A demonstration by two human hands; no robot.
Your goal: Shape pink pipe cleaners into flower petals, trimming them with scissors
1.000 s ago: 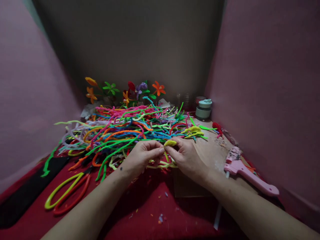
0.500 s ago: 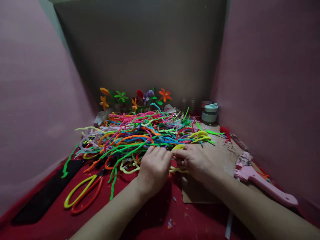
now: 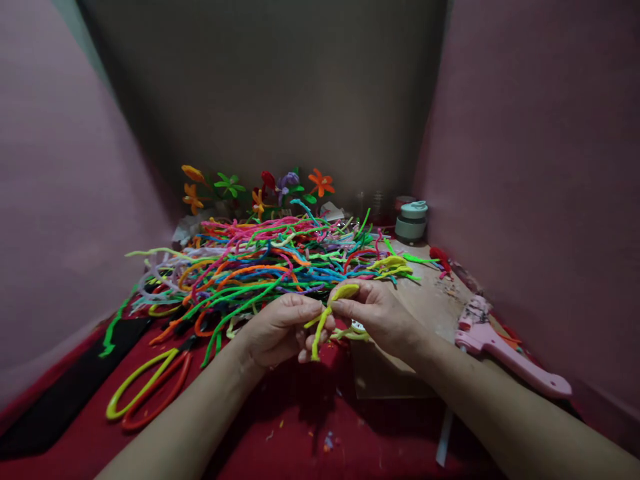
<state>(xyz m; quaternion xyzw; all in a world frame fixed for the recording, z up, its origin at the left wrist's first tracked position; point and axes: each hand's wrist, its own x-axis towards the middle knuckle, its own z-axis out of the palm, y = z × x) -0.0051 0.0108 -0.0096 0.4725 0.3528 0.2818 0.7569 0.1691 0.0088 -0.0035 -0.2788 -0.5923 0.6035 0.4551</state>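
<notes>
Pinching a yellow pipe cleaner [image 3: 343,292] in the right hand [image 3: 379,315] near the left edge of the cardboard [image 3: 433,297], touching it with the left hand [image 3: 280,327], grip unclear.

A pink glue gun [image 3: 523,363] lies to the right, its nozzle end smudged dark. On the left, scissors [image 3: 183,353] with 2 looped handles, 1 yellow and 1 red, rest on red cloth [image 3: 245,427] beside a black strip [image 3: 75,383]. Behind, a jar [image 3: 411,230] with a mint lid stands near 1 pink wall [image 3: 530,167]; dim clear shapes [image 3: 378,201] next to it may be containers.
</notes>
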